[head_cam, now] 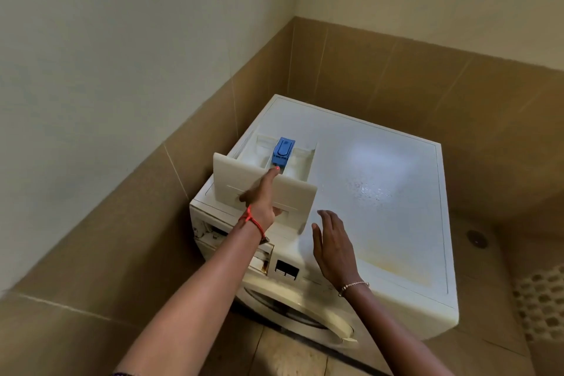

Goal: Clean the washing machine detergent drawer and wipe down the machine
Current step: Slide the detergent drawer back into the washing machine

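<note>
The white washing machine (381,192) stands in a tiled corner. Its detergent drawer (293,192) is out of its slot and lies on the machine's top at the left, front panel toward me, with a blue insert (283,151) in its middle compartment. My left hand (262,201) holds the drawer's front panel: fingers curl into the handle recess, the thumb lies on the panel and the index finger reaches over the top edge. My right hand (332,244) hovers with straight fingers above the front of the top, just right of the drawer, holding nothing.
The empty drawer slot (232,241) gapes at the machine's upper left front, beside the button panel (286,270) and above the round door (305,311). Tan tiled walls close in on the left and behind. A floor drain (476,238) and a perforated mat (543,299) lie to the right.
</note>
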